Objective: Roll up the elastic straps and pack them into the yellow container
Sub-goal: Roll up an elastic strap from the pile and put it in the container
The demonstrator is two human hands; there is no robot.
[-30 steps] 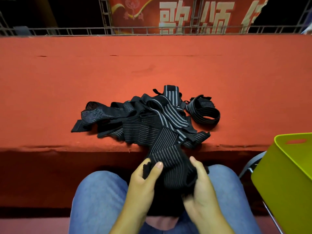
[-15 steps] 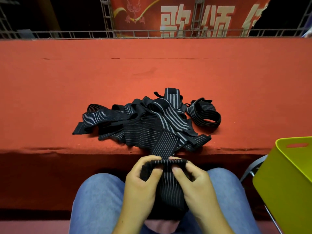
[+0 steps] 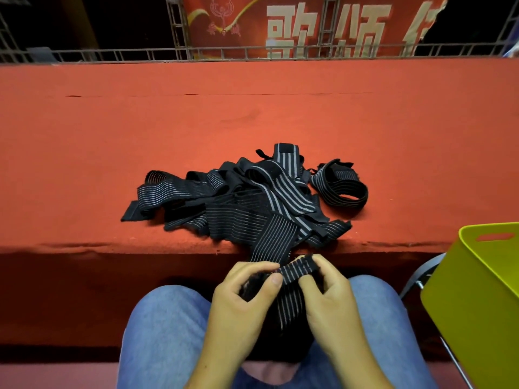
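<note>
Fingers of the left hand and the right hand are curled round the partly rolled end of one elastic strap, black with thin pale stripes. We see both thumbs pressed on the near face of the roll, the remaining fingers wrapped behind it. The roll sits above the lap, between the two knees in blue jeans. From the roll, the unrolled length of the same strap climbs over the front edge of the red desk and joins the pile of straps, which lies tangled near that edge. Just right of the pile, touching it, we note a loosely coiled strap lying on its side. The yellow container stands to the person's right, below desk level and well apart from the pile; its interior is mostly out of frame. Beyond the desk runs a metal railing, with a red banner behind it.
</note>
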